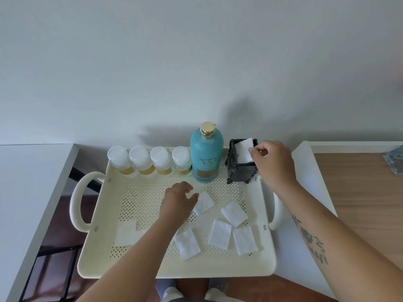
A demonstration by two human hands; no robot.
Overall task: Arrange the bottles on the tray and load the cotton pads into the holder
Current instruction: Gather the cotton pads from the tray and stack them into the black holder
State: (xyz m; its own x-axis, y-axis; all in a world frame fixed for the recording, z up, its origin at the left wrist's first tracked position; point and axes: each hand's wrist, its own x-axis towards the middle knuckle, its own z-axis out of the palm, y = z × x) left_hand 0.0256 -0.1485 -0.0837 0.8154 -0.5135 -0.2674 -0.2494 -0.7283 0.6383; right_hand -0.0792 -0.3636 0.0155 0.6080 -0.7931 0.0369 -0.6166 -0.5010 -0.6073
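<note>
Clear object [394, 159] cut off at right edge — perhaps acrylic, teal bottle [206, 153] label unreadable

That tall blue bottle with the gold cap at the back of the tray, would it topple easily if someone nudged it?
Probably more readily than its neighbours: the blue bottle stands much taller than the small bottles beside it, so a push near the gold cap would likely tip it. A push low down would more likely slide it on the perforated tray. It looks fairly heavy.

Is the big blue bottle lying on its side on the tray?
No, the blue bottle stands upright at the back of the tray, between the small bottles and the black holder.
</note>
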